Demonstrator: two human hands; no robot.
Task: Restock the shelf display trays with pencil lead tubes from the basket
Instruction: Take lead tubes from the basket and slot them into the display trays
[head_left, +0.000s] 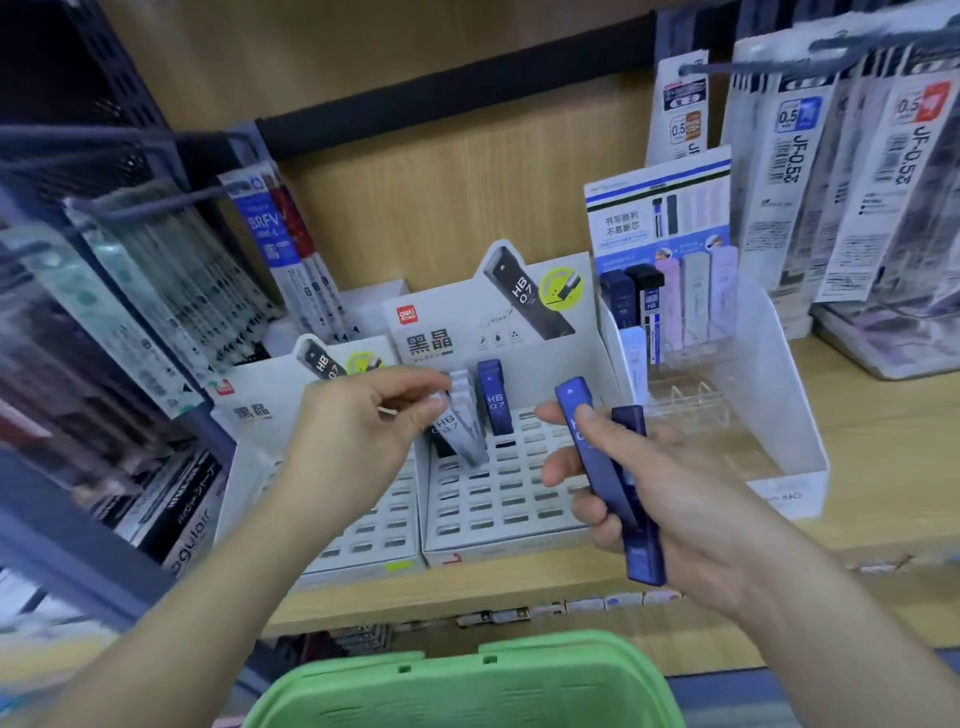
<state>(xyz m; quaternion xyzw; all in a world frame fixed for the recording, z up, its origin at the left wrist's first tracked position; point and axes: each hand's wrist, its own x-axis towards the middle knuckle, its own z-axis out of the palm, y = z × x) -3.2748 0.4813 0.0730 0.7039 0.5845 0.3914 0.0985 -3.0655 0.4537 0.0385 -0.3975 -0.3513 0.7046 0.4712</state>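
Shelf (857, 467), wooden, seen from head height.

- Left hand (358, 421): grip closed to a pinch. A grey tube (460, 434) marked HB 0.7 is held between thumb and fingertips, tilted, with its lower end over the back slots of the middle tray (509, 499). Whether it is seated in a slot cannot be told; the area is blurred.
- A blue tube (493, 397), also HB 0.7, is stood upright in the back row of the same tray, just right of the grey one. The remaining slots are seen unfilled.
- Right hand (675, 499): grip curled round two blue tubes (602, 457), laid side by side across the fingers, with the thumb pressed on the upper one. They are held in front of the tray's right edge.
- A second slotted tray (374, 530) is set touching the first on its left, partly hidden by the left forearm.
- A white display box (779, 395) is placed just right of the trays.
- Green basket (467, 686): only the rim is seen, below the shelf edge; its contents are hidden.
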